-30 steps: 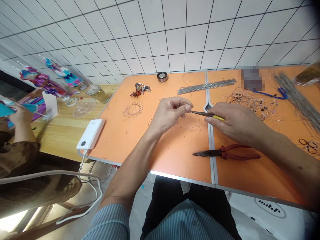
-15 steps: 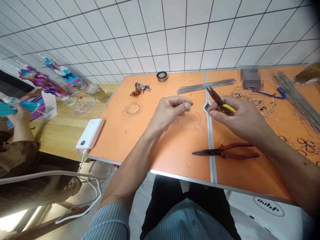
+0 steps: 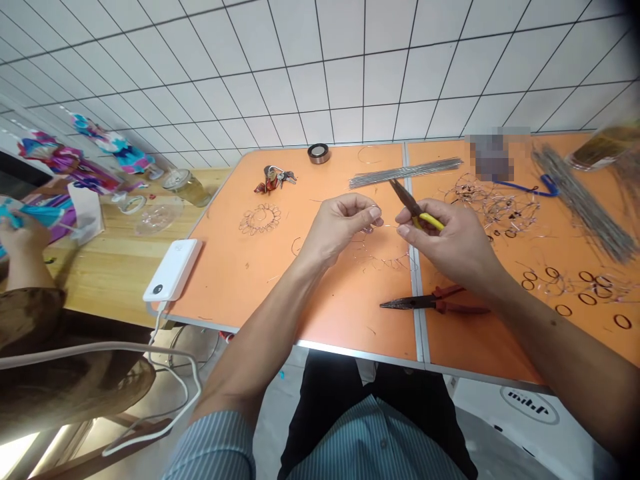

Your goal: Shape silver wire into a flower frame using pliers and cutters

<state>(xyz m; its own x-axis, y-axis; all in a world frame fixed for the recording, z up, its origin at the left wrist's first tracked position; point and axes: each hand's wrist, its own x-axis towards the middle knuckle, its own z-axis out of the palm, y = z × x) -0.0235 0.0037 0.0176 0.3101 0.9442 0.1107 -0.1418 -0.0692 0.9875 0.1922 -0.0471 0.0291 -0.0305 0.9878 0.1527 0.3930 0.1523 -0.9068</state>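
- copper-coloured wire ring [image 3: 385, 260], fine and partly blurred, below the fingertips; cannot tell whether touching the counter [image 3: 225, 273].
- pinched, seemingly at the ring's far side, between thumb and forefinger of the left hand [image 3: 345, 225].
- curled inside the right hand [image 3: 447, 233]: yellow-handled pliers [image 3: 406, 198], nose pointing up and away.
- a second ago, nose right at the left fingertips; now swung clear, with right fingertips just beside the left ones. meaning, by the look of it: tool work paused, wire left to the fingers. too fine to tell whether touched by the right ones.
- nearer the front edge: red-handled pliers [image 3: 437, 303], across the metal seam [image 3: 421, 337].
- to the left, lying flat: looped wire circle [image 3: 261, 217].
- beyond: straight wire bundle [image 3: 405, 173], tape roll [image 3: 319, 153].
- to the right: tangled wire [image 3: 500, 207].
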